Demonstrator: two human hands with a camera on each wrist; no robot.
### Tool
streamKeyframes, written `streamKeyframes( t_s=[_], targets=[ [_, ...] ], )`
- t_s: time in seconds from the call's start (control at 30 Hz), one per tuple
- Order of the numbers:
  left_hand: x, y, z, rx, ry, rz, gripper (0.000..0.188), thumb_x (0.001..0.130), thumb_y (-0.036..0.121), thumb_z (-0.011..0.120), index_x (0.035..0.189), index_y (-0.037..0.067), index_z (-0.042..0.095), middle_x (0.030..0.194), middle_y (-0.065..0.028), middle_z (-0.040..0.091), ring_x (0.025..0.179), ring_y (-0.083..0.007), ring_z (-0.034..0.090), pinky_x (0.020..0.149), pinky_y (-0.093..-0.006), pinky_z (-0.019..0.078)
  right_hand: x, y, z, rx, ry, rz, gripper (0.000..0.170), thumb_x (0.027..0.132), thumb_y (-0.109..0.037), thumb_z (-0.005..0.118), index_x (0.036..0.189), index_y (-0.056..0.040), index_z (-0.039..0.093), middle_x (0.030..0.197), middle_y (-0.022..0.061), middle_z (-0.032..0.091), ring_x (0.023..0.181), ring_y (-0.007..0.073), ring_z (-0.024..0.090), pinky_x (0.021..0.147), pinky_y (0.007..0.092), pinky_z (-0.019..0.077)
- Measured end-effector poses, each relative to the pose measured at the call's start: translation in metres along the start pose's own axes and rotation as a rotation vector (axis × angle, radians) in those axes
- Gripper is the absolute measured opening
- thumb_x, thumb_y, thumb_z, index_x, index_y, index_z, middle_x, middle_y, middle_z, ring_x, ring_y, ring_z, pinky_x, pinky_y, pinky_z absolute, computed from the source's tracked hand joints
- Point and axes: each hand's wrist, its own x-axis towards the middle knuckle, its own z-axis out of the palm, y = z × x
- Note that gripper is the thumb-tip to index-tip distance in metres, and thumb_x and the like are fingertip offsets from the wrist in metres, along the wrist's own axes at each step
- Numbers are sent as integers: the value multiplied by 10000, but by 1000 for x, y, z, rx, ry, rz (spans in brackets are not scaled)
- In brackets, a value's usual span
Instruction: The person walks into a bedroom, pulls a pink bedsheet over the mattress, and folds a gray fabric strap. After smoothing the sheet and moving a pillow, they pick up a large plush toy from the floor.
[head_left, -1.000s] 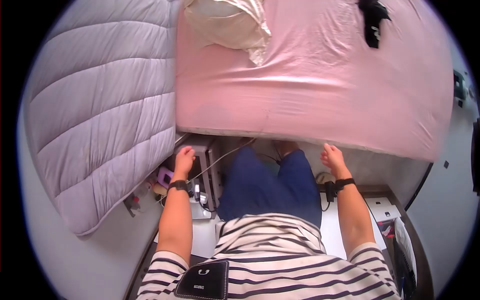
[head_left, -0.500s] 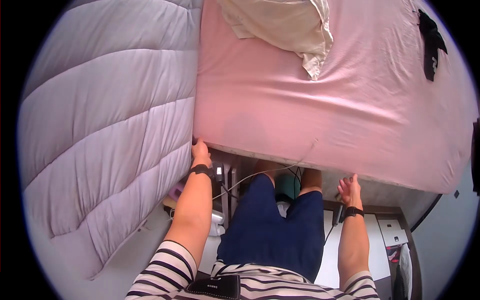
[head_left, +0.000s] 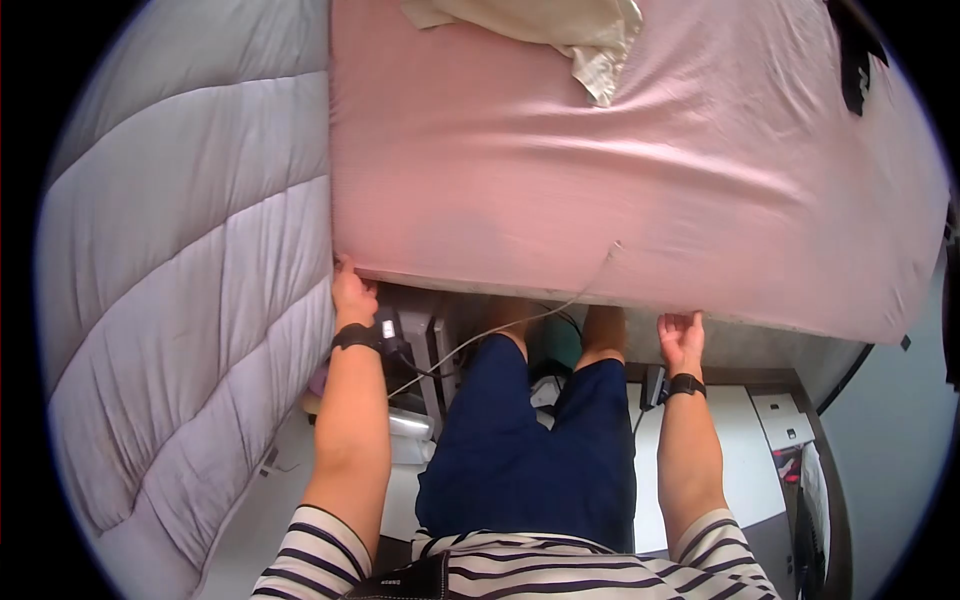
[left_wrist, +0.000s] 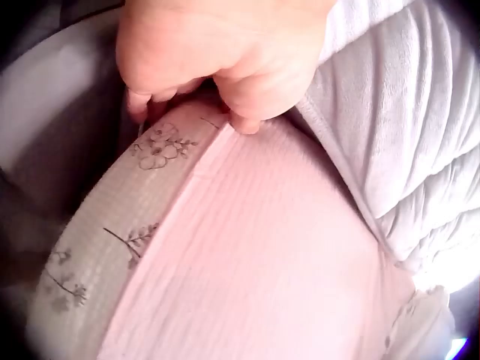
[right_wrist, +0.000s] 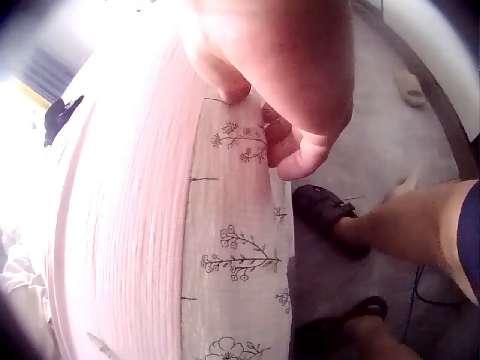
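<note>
here's your left hand (head_left: 355,298), gripping the near edge of the mattress (left_wrist: 112,232), thumb on the pink sheet (head_left: 540,200), fingers curled round the flowered side. the grey quilt (head_left: 200,250) lies right beside that hand, on its left. over to your right hand (head_left: 682,345), well apart from the left along the same edge: thumb pressed to the flowered side, fingers bent in at its lower border, so you've got a grip there too. the mattress stretches out ahead of both hands. between them, a thin cord (head_left: 470,343) crosses the edge. beyond them on the sheet, there's a cream cloth (head_left: 560,25), and past your right hand, a black cloth (head_left: 855,70).
</note>
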Motion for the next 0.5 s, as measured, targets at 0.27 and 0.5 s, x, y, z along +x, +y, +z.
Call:
streamKeyframes(
  t_s=[0.27, 0.5],
  targets=[
    [-27, 0, 16, 355, 163, 41, 434, 844, 430, 509, 1133, 107, 476, 1137, -50, 499, 987, -218, 459, 788, -415, 378, -27, -3, 26, -202, 166, -241, 404, 820, -473, 556, 1021, -127, 500, 939, -1, 504, 859, 167, 470, 732, 331, 380],
    [-59, -6, 46, 505, 263, 67, 423, 836, 425, 523, 974, 26, 540, 844, -55, 528, 690, -194, 445, 583, -372, 361, -38, -15, 58, -356, 418, -312, 436, 791, -489, 590, 988, -109, 512, 851, 7, 495, 747, 142, 489, 574, 283, 404]
  ],
)
